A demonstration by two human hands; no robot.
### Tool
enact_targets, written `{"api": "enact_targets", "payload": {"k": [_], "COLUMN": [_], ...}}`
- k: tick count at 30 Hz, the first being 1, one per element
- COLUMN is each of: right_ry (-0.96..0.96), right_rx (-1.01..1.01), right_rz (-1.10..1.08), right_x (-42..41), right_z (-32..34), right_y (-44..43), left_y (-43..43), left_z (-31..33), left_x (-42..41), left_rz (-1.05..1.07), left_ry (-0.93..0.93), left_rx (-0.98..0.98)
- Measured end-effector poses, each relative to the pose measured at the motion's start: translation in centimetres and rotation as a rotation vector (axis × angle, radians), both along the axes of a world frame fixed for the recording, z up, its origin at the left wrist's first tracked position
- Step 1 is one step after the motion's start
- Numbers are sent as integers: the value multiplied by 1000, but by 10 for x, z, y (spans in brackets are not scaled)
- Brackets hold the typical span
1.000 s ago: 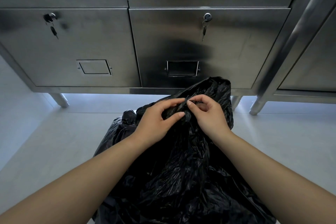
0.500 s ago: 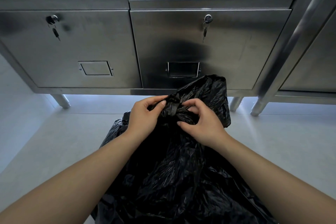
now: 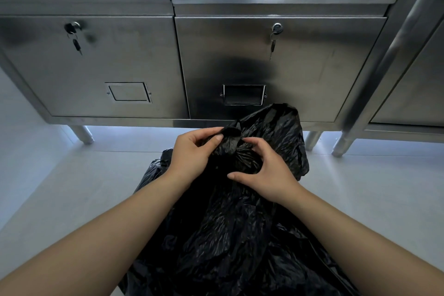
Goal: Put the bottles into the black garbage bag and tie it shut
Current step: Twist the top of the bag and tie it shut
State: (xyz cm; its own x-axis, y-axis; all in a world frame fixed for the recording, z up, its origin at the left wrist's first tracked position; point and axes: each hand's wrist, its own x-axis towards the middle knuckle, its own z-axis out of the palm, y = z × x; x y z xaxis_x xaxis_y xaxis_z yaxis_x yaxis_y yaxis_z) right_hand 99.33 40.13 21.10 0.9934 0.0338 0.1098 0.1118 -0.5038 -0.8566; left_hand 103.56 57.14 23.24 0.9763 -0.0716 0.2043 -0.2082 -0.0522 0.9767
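crinkled black plastic garbage bag (image 3: 228, 235) just in front of shiny steel cabinet (image 3: 300, 67) | L hand (image 3: 192, 154) — thumb + fingers pinch bag's gathered neck | R hand (image 3: 269, 170) — fingers curled round same bunch, thumb out

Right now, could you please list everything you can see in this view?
garbage bag: one, black, on the floor before the cabinet
cabinet: one, steel, two doors, behind the bag
keys: two, metal, one hanging in each door lock
label holders: two, steel, low on the doors
second unit: one, steel, far right
floor: one, pale grey, underneath
left hand: one, bare, pinching the bag's neck
right hand: one, bare, fingers curled round the neck
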Motion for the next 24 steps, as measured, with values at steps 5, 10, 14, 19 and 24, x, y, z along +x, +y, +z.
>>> {"api": "enact_targets", "payload": {"k": [5,10,14,19,24], "right_ry": [11,45,26,-90,-187], "right_rx": [156,222,211,-75,-64], "right_rz": [12,44,77,28,20], "right_x": [1,7,7,2,3], "right_z": [-4,2,10,9,14], "right_y": [9,8,3,6,0], "left_y": [0,6,7,2,2], "left_z": [3,5,2,-5,-7], "left_x": [0,3,3,2,6], "left_rz": [-25,12,35,34,55], "left_ry": [37,9,1,-17,10], "left_rx": [-99,-81,-25,132,232]}}
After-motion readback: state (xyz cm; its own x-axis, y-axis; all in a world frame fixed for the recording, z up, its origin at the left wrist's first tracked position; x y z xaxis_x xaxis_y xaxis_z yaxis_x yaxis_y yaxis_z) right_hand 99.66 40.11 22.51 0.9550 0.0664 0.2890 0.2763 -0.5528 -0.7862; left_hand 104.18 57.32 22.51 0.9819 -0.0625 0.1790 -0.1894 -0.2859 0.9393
